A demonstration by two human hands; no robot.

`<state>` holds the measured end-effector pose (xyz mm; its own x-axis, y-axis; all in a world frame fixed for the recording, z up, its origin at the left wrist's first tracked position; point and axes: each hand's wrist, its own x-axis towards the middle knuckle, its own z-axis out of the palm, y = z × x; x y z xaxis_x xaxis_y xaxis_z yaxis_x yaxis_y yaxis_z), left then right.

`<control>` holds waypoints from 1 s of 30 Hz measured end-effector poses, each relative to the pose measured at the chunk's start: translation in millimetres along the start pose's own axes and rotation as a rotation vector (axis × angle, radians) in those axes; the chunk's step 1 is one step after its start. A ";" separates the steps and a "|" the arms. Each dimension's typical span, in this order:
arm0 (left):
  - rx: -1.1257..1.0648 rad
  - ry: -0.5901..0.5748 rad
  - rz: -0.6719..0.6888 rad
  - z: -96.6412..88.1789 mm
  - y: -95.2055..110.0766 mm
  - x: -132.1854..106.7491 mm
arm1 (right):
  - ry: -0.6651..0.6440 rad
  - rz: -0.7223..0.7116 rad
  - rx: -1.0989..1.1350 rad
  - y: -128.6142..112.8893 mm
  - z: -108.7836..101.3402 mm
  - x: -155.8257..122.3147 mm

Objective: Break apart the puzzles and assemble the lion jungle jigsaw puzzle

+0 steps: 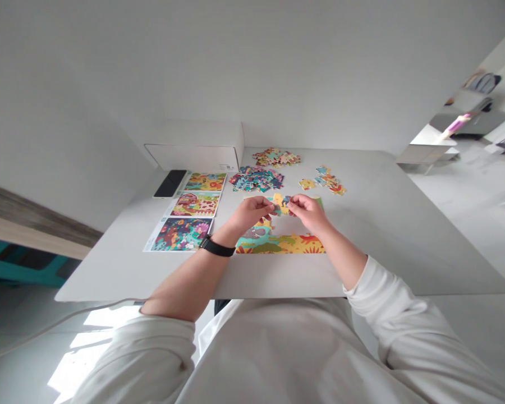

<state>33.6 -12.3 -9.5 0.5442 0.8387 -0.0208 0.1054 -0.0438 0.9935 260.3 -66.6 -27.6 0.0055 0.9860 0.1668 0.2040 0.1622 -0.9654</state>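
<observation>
The left hand [252, 212] pinches the left side of a yellow jigsaw section [281, 202], and the right hand [310, 212] pinches its right side; whether it's one piece or several, I can't tell. They hold it over the part-built jigsaw [284, 245]. A dark jigsaw pile [256, 179] sits just beyond, picture sheets [194, 204] to the left.

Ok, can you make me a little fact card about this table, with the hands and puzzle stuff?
Left hand: fingers on a yellow puzzle part; black wristband on the wrist
Right hand: pinching that part's right side
Puzzle: partly built, gap in the middle
Loose pieces: dark pile, lighter pile behind it, small scatter to the right
Pictures: three, on the left
Phone: dark screen
Box: white, at the back
</observation>
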 end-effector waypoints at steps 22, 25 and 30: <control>0.083 0.085 -0.022 -10.5 3.1 -1.0 | 0.030 -0.436 -0.416 -6.3 -4.9 -6.4; 0.093 0.083 -0.014 -10.7 2.3 -1.5 | -0.017 -0.534 -0.521 -10.6 -6.4 -8.5; 0.101 0.059 -0.013 -9.2 2.5 -1.2 | -0.018 -0.575 -0.621 -10.6 -8.5 -6.8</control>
<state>25.5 -8.4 -6.0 0.4927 0.8698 -0.0243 0.1974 -0.0845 0.9767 266.4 -75.4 -16.8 -0.2782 0.7579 0.5901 0.6712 0.5929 -0.4450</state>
